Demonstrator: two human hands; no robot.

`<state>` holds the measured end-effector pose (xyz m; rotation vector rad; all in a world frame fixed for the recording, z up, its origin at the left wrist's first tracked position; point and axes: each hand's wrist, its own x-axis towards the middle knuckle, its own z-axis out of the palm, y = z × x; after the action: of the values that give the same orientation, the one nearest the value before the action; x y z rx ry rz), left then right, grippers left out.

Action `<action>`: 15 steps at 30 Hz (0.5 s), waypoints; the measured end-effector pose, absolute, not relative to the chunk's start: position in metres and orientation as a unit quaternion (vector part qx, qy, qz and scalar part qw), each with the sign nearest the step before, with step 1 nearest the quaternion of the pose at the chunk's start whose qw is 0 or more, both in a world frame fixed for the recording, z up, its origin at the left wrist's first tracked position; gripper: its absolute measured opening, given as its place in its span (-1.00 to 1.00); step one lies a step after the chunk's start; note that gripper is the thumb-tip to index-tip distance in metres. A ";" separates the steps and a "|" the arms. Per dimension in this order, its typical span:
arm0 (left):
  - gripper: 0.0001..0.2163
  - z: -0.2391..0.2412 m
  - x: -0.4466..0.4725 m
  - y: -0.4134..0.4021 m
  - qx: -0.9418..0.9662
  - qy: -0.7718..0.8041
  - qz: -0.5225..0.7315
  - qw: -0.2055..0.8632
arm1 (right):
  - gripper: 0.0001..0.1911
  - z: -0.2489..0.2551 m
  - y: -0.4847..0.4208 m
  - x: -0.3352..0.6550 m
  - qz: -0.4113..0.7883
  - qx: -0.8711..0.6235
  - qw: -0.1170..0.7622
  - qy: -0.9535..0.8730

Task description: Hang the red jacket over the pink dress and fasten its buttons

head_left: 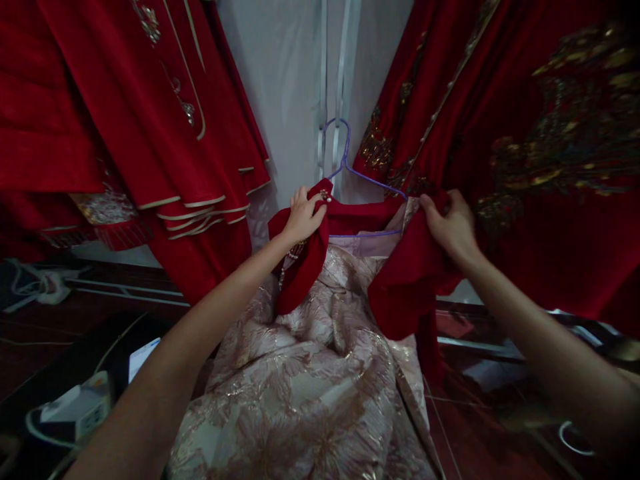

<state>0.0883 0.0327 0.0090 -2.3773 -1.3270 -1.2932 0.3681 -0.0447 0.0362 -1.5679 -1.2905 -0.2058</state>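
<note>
My left hand (303, 217) is closed on the left shoulder of a red velvet garment (305, 267), close to a small pearl ornament (325, 195). My right hand (450, 223) grips the garment's right shoulder in bunched red cloth (407, 287). The garment hangs on a purple wire hanger (350, 170), whose hook rises between my hands before a pale wall. Its pale pink and gold brocade lining (310, 393) spreads down toward me.
Red embroidered robes hang at the left (125, 120) and right (550, 147). A white power strip with cables (80, 407) and a lit phone screen (143, 357) lie on the dark surface at lower left. White cables (35, 287) lie farther left.
</note>
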 end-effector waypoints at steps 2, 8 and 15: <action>-0.79 0.006 0.091 0.032 -0.781 -0.452 -0.423 0.083 | -0.70 0.029 -0.034 0.339 -0.121 -0.603 0.524 -0.590; -0.80 0.010 0.075 0.036 -0.801 -0.429 -0.402 0.119 | -0.75 0.012 -0.045 0.265 -0.058 -0.475 0.399 -0.782; -0.78 -0.022 0.052 -0.008 -0.850 -0.408 -0.289 0.167 | -0.84 0.008 -0.045 0.317 -0.102 -0.551 0.479 -0.676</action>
<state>0.0515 -0.0084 -0.0222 -2.4176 -1.1620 -0.8224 0.3165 -0.0447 0.0083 -1.3435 -1.6491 -0.2492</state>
